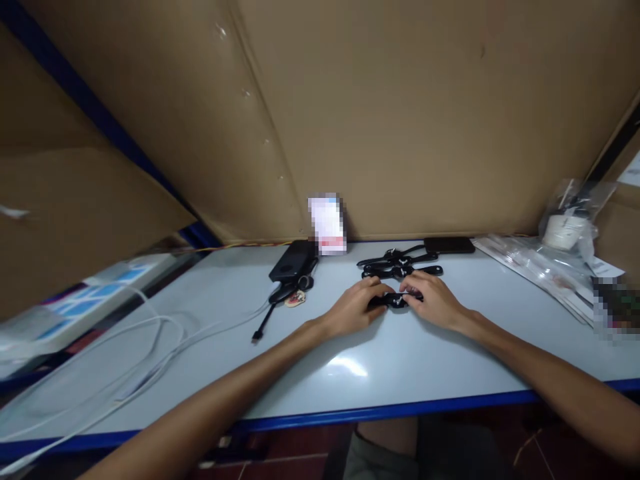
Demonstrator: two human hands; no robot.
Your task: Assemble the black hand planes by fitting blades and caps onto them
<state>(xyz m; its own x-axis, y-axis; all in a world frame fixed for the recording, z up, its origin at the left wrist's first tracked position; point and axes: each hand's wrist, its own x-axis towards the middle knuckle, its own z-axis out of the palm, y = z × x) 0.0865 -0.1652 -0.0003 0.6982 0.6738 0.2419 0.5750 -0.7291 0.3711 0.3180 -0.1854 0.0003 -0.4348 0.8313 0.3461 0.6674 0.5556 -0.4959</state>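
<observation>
1 black strap-like item [398,301], ends partly hidden, gripped by your left hand [357,305] and right hand [436,298], behind table [310,387] front edge.

Black strap [399,301] between the fingers [380,289]

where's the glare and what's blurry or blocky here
All head view: white glare on the glossy pale-blue table; coarse blocks over the upright white rectangular screen; the long white-and-blue plastic power strip looks smeared; detail is soft on the black strap-like item between bare left hand and bare right hand.
</observation>
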